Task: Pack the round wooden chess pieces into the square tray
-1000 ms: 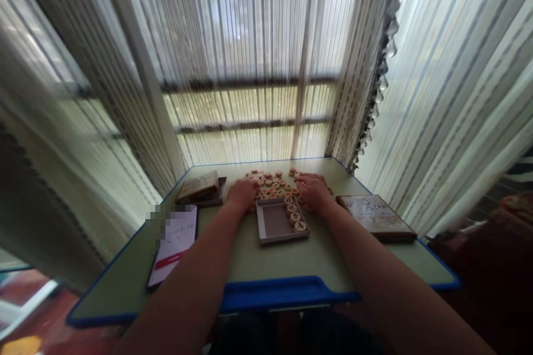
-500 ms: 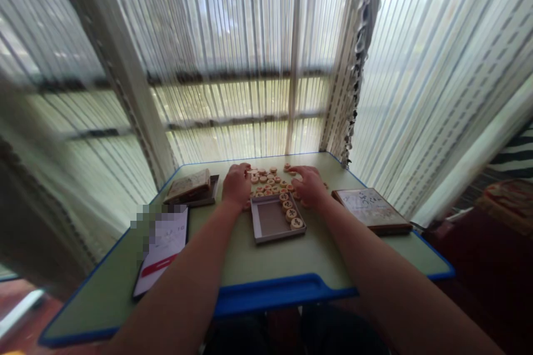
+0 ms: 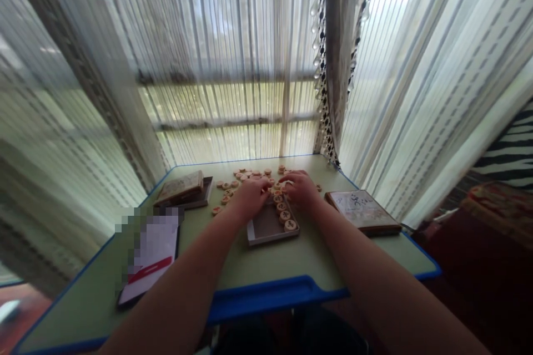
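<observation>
Round wooden pieces with characters (image 3: 242,173) lie scattered at the back of the green table. An open shallow box (image 3: 268,226) stands in front of them, with a line of such pieces (image 3: 285,215) along its right side. My left hand (image 3: 249,198) reaches over the box's back left corner, fingers bent among the pieces. Close by on the right, my right hand (image 3: 300,186) is at the back right corner, its fingers curled toward the pieces. Whether either hand grips a piece is too small to make out.
At the left, a patterned box (image 3: 181,186) leans on an open tray (image 3: 205,195). A tablet-like device (image 3: 152,258) lies nearer me. A flat wooden box (image 3: 364,209) sits at the right. Curtains hang behind the blue-edged table (image 3: 266,295).
My left hand has moved right, toward my right hand and over the box's back edge, uncovering pieces on the left. The whole view has shifted slightly.
</observation>
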Demonstrator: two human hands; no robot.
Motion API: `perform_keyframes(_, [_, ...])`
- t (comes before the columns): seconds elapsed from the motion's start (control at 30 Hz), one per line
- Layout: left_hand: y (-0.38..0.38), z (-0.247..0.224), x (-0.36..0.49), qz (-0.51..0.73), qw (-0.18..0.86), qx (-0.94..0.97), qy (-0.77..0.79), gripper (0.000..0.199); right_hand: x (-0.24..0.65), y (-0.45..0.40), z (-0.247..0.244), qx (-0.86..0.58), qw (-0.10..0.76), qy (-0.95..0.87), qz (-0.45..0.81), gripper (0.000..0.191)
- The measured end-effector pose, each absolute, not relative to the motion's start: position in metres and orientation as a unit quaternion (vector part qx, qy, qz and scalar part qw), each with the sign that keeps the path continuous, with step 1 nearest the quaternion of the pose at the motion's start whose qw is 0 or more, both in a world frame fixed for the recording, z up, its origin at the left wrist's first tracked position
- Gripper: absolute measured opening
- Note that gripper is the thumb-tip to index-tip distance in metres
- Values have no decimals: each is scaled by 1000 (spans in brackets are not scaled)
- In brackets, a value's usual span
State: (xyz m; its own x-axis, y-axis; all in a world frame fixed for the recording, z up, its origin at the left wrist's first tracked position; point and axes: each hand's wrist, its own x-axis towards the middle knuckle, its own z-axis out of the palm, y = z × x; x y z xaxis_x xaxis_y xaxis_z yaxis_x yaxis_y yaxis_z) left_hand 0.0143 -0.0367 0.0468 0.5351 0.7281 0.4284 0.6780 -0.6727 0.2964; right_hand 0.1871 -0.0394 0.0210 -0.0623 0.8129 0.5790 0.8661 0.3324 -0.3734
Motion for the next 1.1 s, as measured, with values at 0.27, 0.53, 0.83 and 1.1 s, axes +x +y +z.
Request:
perform_keyframes(0.27, [-45,50,11,199,59,883,422,18,187,-39,22,-594,357,-720,-34,26])
perform_keyframes(0.53, [-53,55,7,153,18,884,442,17,189,-38,19,-596,370,-711,-42,27])
perform_keyframes(0.83, [-49,54,3,130,45,904,405,14,189,-40,21,-611,356,-707,-30,25])
perform_keyframes(1.1, [-45,46,6,126,12,910,395,18,189,-39,24,-608,342,-715,-34,25])
